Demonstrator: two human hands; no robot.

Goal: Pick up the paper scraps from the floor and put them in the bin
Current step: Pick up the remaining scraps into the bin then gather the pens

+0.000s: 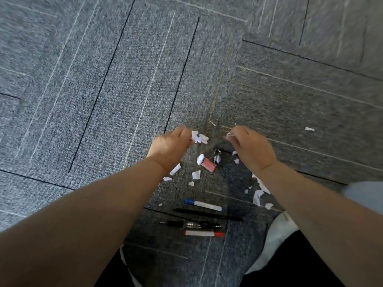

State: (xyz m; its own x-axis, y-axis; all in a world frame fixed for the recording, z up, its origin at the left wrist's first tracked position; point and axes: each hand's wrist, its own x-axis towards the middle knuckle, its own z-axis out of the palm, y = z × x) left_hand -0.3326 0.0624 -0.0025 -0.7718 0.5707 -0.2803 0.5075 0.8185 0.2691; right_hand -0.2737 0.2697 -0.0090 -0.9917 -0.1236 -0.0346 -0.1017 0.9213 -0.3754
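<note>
Several white paper scraps (196,174) lie scattered on the grey carpet between and under my arms. More scraps (259,193) sit by my right forearm, and a lone scrap (309,129) lies far right. My left hand (170,147) has its fingers curled round a bunch of scraps (199,137) that stick out past its fingertips. My right hand (250,148) pinches a small white scrap (229,135) at its fingertips. No bin is in view.
A pink binder clip (209,164) lies among the scraps. Nearer me lie a blue-capped marker (203,205), two black pens (207,214) and a red-capped marker (204,233). My knees (290,255) are at the bottom edge. Grey carpet tiles (103,79) stretch ahead.
</note>
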